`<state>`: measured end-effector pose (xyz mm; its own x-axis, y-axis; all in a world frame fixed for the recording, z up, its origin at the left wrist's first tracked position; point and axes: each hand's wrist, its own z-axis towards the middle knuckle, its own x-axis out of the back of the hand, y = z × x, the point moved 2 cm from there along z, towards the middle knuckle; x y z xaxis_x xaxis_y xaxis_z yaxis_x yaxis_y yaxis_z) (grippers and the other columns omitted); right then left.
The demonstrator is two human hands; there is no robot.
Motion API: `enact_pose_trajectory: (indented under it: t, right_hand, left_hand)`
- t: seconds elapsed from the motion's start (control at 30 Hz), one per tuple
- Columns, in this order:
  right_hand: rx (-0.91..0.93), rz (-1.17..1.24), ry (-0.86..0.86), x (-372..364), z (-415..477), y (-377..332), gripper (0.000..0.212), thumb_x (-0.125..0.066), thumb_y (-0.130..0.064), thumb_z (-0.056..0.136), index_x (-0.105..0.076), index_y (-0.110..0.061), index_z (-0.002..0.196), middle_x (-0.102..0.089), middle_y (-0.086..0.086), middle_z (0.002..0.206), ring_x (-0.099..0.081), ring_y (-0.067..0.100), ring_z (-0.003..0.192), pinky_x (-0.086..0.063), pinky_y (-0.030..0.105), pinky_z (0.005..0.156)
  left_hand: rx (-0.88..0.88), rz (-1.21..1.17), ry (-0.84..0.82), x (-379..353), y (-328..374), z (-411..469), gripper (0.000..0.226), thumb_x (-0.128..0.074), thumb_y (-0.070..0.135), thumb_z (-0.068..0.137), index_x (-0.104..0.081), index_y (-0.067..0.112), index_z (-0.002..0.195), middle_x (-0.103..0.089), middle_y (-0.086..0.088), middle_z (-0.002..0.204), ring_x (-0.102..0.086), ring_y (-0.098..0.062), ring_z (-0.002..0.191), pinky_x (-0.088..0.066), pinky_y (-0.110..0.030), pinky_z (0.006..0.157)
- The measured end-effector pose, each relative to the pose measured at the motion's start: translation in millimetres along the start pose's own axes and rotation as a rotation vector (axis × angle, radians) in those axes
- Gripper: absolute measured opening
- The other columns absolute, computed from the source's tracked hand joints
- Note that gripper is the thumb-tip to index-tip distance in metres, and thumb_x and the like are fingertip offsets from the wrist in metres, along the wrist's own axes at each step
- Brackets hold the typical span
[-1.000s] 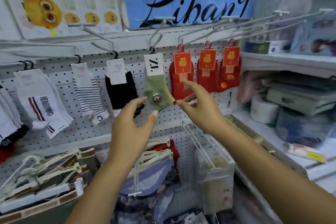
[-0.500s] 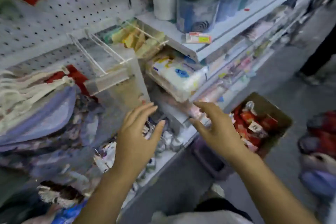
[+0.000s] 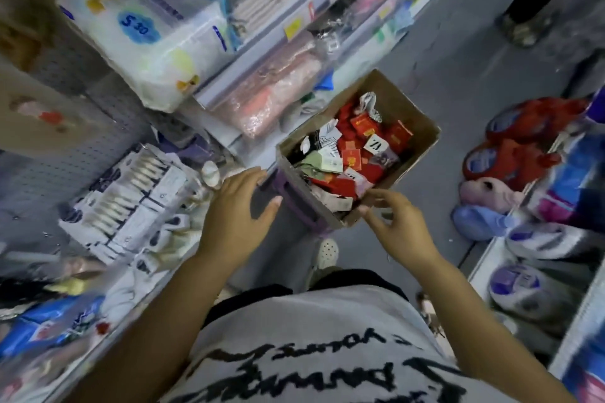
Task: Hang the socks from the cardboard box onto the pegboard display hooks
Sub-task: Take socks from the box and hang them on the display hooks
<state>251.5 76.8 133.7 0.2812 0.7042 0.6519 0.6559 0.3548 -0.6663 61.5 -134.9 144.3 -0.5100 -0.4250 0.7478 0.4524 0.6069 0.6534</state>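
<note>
Head view: the box (image 3: 417, 119), socks (image 3: 347, 159) heaped inside, lies just ahead of both hands, long axis running away rightward. The right hand (image 3: 399, 226), loosely curled and empty, is at its near corner, nearest the socks. The left hand (image 3: 239, 209), spread and empty, is beside it.

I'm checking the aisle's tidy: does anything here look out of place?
Nothing looks damaged. The cardboard box sits in the aisle on a purple stand, and the socks inside lie in a jumbled heap.
</note>
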Motion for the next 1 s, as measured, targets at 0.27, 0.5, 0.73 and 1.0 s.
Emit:
enact_pose_trajectory:
  t: [0.27,0.5,0.73,1.0]
  right_hand:
    - [-0.192,0.081,-0.182,4,133,68,0.039,-0.069,-0.037,0.092,-0.063,-0.014,0.123,-0.068,0.002,0.114,-0.065,0.017,0.101,-0.051,0.028,0.083]
    - [-0.272,-0.135,-0.3,-44,243,122,0.049,-0.075,-0.033,0.088,-0.06,-0.01,0.129,-0.066,0.007,0.126,-0.061,0.024,0.119,-0.048,0.033,0.099]
    - [-0.382,-0.182,-0.482,-96,285,162,0.05,-0.076,-0.041,0.085,-0.064,-0.013,0.125,-0.065,0.008,0.127,-0.062,0.027,0.117,-0.048,0.029,0.09]
    - [-0.432,-0.239,-0.464,-115,295,175,0.05,-0.077,-0.033,0.087,-0.064,-0.015,0.131,-0.065,0.009,0.131,-0.06,0.03,0.122,-0.049,0.032,0.099]
  left_hand:
    - [0.241,0.06,-0.072,-80,-3,100,0.061,-0.06,0.046,0.094,-0.049,0.01,0.141,-0.057,-0.016,0.14,-0.052,-0.037,0.128,-0.046,-0.051,0.103]
    - [0.338,-0.026,-0.109,-134,-41,160,0.063,-0.055,0.051,0.098,-0.041,0.014,0.147,-0.051,-0.014,0.144,-0.05,-0.034,0.13,-0.045,-0.049,0.104]
    - [0.286,0.001,-0.046,-164,-55,169,0.05,-0.061,0.033,0.099,-0.044,-0.002,0.132,-0.045,-0.023,0.133,-0.042,-0.034,0.125,-0.037,-0.036,0.095]
    - [0.219,0.006,-0.002,-168,-59,169,0.05,-0.06,0.031,0.099,-0.045,-0.005,0.131,-0.044,-0.025,0.131,-0.042,-0.035,0.124,-0.04,-0.041,0.095]
